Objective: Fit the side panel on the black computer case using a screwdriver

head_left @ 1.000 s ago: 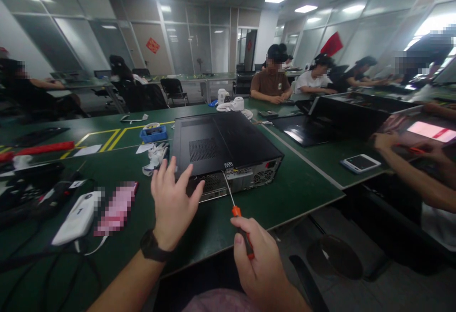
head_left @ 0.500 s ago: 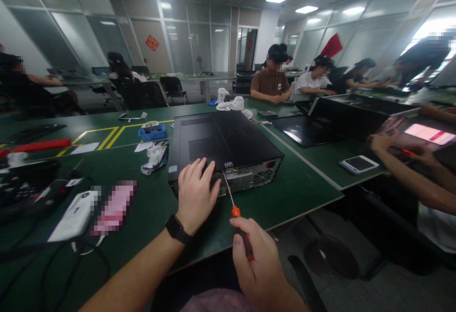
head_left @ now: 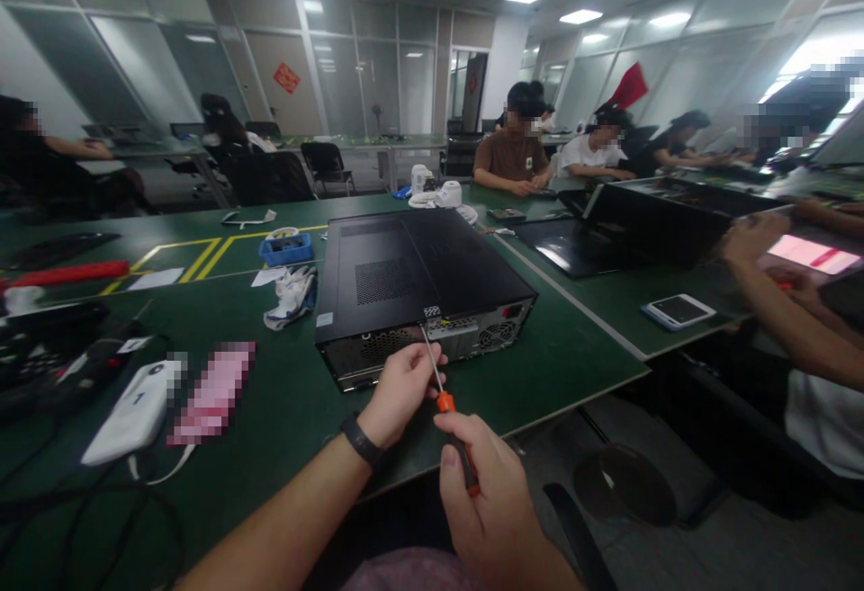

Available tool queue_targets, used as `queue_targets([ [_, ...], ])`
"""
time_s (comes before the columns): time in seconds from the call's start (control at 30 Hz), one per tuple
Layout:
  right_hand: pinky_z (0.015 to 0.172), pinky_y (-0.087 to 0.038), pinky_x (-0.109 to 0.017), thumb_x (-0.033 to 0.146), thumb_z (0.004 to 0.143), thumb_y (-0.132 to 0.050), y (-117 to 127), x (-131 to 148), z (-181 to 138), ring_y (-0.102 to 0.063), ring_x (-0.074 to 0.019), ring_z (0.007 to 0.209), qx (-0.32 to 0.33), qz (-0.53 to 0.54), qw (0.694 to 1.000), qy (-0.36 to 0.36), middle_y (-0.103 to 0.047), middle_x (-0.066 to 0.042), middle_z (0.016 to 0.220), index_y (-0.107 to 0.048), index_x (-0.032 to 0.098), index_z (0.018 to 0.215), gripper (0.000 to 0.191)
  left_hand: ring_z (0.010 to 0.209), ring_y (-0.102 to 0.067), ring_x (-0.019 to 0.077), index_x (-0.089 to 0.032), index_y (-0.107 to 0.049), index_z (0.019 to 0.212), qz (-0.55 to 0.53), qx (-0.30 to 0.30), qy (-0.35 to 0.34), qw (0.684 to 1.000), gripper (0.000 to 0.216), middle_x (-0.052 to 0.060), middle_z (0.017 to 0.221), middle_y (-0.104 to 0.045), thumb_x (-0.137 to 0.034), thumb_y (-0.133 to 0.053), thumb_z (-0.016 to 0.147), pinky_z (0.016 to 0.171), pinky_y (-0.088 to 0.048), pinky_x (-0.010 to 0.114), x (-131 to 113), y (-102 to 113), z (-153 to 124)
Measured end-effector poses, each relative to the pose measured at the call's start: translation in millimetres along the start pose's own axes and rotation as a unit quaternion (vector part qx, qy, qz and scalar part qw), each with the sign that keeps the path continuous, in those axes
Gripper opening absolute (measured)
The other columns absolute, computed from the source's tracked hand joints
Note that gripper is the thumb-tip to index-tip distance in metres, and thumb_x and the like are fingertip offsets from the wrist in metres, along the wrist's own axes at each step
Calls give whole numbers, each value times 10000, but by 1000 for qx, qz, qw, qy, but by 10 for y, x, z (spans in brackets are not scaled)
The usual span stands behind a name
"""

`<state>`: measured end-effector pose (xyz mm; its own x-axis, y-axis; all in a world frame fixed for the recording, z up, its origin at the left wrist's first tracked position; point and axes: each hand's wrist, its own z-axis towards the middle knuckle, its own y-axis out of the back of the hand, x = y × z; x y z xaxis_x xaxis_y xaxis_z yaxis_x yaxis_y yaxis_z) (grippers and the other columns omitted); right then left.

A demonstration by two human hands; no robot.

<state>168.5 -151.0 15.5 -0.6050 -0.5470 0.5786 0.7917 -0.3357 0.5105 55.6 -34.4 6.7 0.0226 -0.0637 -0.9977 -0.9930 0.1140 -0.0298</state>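
Note:
A black desktop computer case [head_left: 411, 272] lies flat on the green table [head_left: 290, 393], its rear panel with fan grille facing me. My right hand [head_left: 490, 501] is closed around the orange and black handle of a screwdriver [head_left: 442, 398]. The thin shaft runs up to the top edge of the rear panel. My left hand [head_left: 398, 389], with a dark watch on the wrist, pinches the shaft just above the handle, in front of the case's rear panel.
A white power bank [head_left: 131, 411], a pink blurred item and black cables lie left. White gloves [head_left: 292, 294] and a blue tray [head_left: 287, 249] sit behind. A phone [head_left: 679, 309] lies right, near a co-worker's arms [head_left: 783, 321]. Other people sit at tables beyond.
My left hand came off the case's near top corner and moved back to pinch the screwdriver shaft. My right hand and the screwdriver have hardly moved.

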Motion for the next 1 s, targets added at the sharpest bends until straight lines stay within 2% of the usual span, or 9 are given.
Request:
queue_targets([
  [0.13,709,-542,-309,151,952,-459,7,13,15,-686,-180,791,2,2,1000,-1,-685,-36,911,-572,219,1174,258,686,-679,120,-110,-703,955,-106,19,82,991,402,149,996,-749,-504,-640,903,585,-535,230,-77,-68,113],
  [0.27,701,-537,-315,153,948,-456,-1,12,25,-682,-184,780,4,4,1000,-1,-684,-36,900,-571,220,1169,257,726,-672,112,-107,-681,970,-157,7,111,981,316,94,961,-731,-411,-595,964,661,-556,254,-82,-129,138],
  [0.4,694,-535,-311,146,944,-459,-15,9,16,-681,-185,782,9,3,1000,-1,-686,-32,902,-568,223,1176,268,818,-670,150,-136,-666,1029,-170,-5,112,979,280,54,993,-703,-401,-606,960,733,-579,333,-51,-167,152],
  [0.53,730,-539,-319,144,948,-456,-19,10,7,-683,-190,826,7,8,1000,3,-686,-37,936,-559,230,1192,278,844,-665,160,-142,-659,1077,-168,-15,109,980,297,59,1018,-691,-408,-608,957,754,-578,351,-16,-186,169],
  [0.73,739,-540,-324,138,949,-450,-28,10,-7,-677,-186,834,13,18,1000,1,-676,-37,934,-546,228,1216,298,820,-659,153,-143,-657,1074,-162,-22,101,981,292,53,1002,-688,-406,-609,956,732,-575,339,37,-185,195],
  [1.0,709,-546,-325,137,940,-448,-10,43,18,-674,-189,789,14,7,1000,4,-677,-46,903,-550,213,1186,277,697,-639,115,-131,-675,962,-168,-18,79,982,261,22,875,-697,-387,-624,953,650,-556,283,42,-172,182],
])
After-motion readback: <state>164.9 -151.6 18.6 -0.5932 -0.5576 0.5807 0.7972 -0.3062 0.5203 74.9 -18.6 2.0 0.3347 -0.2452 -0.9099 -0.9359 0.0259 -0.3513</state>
